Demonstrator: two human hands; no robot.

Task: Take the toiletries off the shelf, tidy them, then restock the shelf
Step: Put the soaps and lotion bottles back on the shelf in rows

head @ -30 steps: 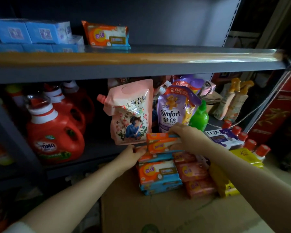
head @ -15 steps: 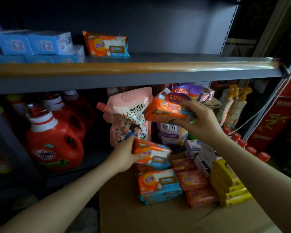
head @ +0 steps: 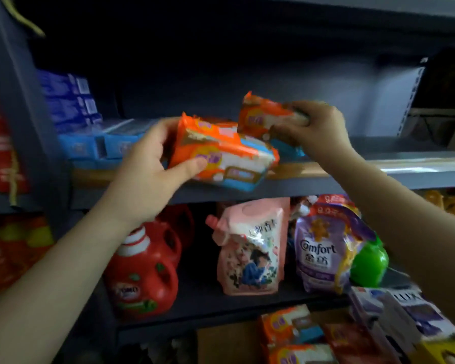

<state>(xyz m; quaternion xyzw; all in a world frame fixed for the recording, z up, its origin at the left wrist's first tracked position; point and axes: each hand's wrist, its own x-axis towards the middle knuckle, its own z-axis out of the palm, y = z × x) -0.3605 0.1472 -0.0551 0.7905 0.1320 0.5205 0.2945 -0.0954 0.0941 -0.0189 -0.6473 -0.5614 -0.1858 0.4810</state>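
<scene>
L hand (head: 153,164) & R hand (head: 315,127) each grip soap pack (head: 221,156) at shelf (head: 405,166).

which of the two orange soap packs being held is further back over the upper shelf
The orange soap pack in the right hand; the left hand's pack sits at the shelf's front edge.

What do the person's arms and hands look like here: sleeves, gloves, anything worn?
Both forearms are bare as far as the frame shows: no sleeves, no gloves, no watch or bracelet visible. The left hand shows no ring. The right hand has a faint glint on a finger near the top that could be a ring, but motion blur makes it uncertain.
</scene>
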